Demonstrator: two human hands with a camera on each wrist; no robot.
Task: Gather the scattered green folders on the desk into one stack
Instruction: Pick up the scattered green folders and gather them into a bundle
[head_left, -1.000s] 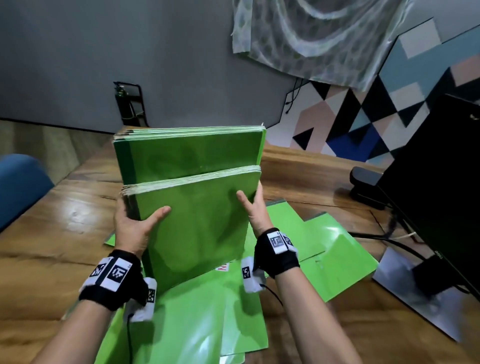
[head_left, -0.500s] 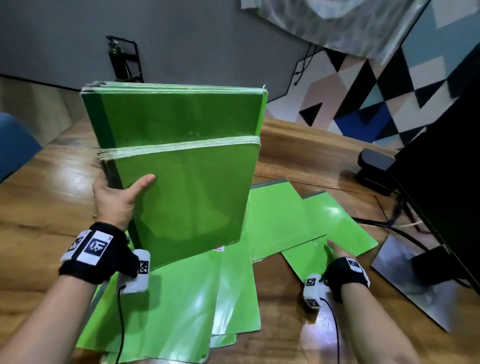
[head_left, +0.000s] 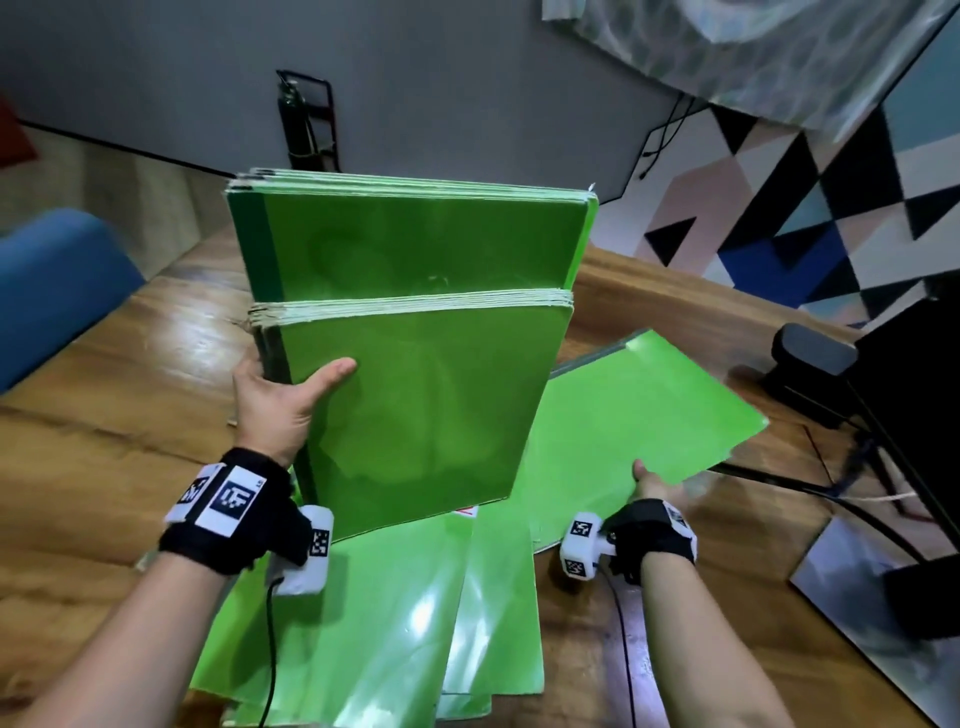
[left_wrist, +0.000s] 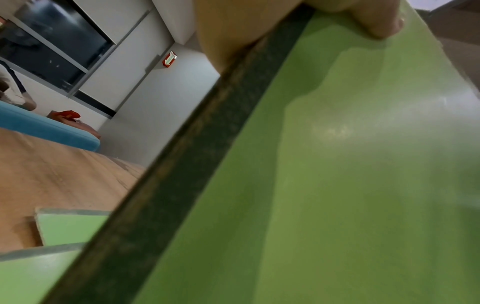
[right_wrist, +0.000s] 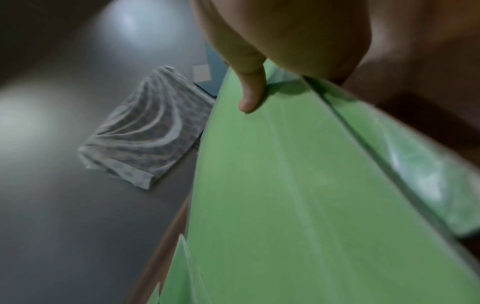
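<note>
Green card fills most of what I see: my left hand (head_left: 278, 402) grips the near edge of an upright bundle of folders (head_left: 415, 332), thumb across the front cover and fingers hidden behind the spine, so the whole pack stands on its lower edge on the loose sheets below. I judge I hold it upright so that one hand can steady it, leaving the other free. Two batches sit in it, one riding higher at the back, the nearer one lower, so their top edges are stepped rather than flush. My right hand (head_left: 655, 486) is well apart from the left, pinching the near corner of a single loose folder (head_left: 644, 410) to the right, thumb on top as the right wrist view shows; that folder looks partly raised off the wooden desk (head_left: 130, 415). More folders lie fanned flat under and in front of the bundle (head_left: 363, 623). A dark monitor (head_left: 914, 395) and its cables crowd the right side, which I judge is why I take the sheet by its near corner.
</note>
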